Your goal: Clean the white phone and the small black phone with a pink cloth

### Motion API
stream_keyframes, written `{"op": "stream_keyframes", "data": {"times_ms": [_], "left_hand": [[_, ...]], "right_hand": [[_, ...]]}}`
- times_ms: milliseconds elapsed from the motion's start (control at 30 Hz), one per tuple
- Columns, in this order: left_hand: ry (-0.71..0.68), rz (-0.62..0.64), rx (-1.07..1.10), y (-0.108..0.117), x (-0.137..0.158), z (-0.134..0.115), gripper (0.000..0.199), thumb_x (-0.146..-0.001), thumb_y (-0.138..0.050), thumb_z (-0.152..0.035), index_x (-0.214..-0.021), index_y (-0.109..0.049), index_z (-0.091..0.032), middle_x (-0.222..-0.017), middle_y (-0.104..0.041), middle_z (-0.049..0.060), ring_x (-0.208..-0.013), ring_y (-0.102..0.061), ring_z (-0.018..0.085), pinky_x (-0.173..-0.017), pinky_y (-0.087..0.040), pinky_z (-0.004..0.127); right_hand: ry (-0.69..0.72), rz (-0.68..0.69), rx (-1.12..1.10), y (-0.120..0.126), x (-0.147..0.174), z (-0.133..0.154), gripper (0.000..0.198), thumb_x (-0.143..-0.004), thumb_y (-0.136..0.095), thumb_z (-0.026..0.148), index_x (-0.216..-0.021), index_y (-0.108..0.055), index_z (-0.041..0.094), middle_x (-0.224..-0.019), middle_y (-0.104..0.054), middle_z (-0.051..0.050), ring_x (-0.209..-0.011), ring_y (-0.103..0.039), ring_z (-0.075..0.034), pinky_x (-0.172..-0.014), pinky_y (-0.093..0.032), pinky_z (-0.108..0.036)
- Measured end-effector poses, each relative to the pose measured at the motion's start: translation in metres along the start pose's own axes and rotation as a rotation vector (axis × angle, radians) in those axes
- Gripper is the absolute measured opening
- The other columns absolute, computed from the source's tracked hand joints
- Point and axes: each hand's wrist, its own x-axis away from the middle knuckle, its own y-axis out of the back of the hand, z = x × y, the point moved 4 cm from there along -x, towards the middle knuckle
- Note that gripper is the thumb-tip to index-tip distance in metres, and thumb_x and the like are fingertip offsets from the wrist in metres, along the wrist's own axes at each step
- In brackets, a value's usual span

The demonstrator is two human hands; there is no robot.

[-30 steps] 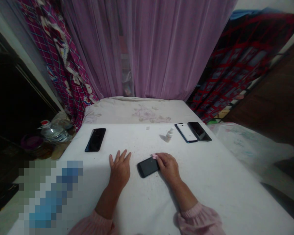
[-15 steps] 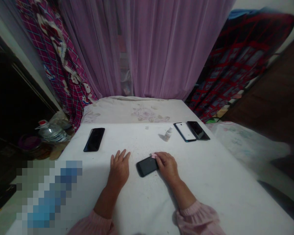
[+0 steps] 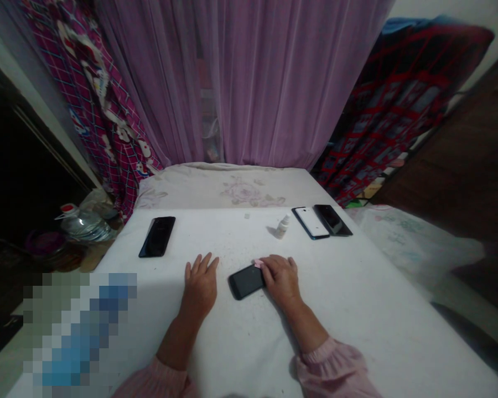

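A dark smartphone (image 3: 246, 282) lies screen up on the white cloth between my hands. My right hand (image 3: 281, 279) is at its right end, thumb and fingers pinching a small pink piece of cloth or paper (image 3: 258, 263) against the phone's upper right corner. That end of the phone is partly hidden by the hand. To the left of the phone, my left hand (image 3: 200, 287) rests on the white cloth with its fingers spread, holding nothing and apart from the phone.
A small spray bottle (image 3: 283, 226) stands beyond my right hand. Near the right edge lie a white phone (image 3: 312, 222) on a dark one and another dark phone (image 3: 333, 220). A black phone (image 3: 157, 236) lies at left. A water jug (image 3: 85, 222) stands off the left edge.
The whole view has shifted slightly. One finger of my right hand is lifted a little more; the pink piece stays at the phone's corner. My left hand keeps its place.
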Motion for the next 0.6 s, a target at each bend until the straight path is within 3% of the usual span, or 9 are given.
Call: {"op": "stream_keyframes", "data": {"times_ms": [133, 600], "left_hand": [[0.004, -0.001, 0.004, -0.0015, 0.0004, 0.0013, 0.049, -0.093, -0.037, -0.012, -0.136, -0.056, -0.023, -0.143, -0.054, 0.012, -0.136, -0.043, 0.033, -0.108, -0.033, 0.058], [0.009, -0.016, -0.028, -0.0017, 0.0001, -0.0003, 0.049, -0.093, -0.034, -0.011, -0.135, -0.057, -0.022, -0.143, -0.054, 0.011, -0.135, -0.044, 0.033, -0.108, -0.034, 0.058]], "right_hand": [[-0.002, 0.010, 0.028, 0.0005, 0.0000, -0.0001, 0.026, -0.093, -0.050, 0.027, -0.103, -0.073, 0.029, -0.105, -0.075, -0.004, -0.125, -0.051, -0.032, -0.104, -0.019, -0.052], [-0.055, 0.073, 0.005, 0.0010, -0.0007, 0.0017, 0.028, -0.093, -0.048, 0.026, -0.108, -0.072, 0.030, -0.112, -0.073, -0.004, -0.124, -0.053, -0.032, -0.105, -0.022, -0.056]]}}
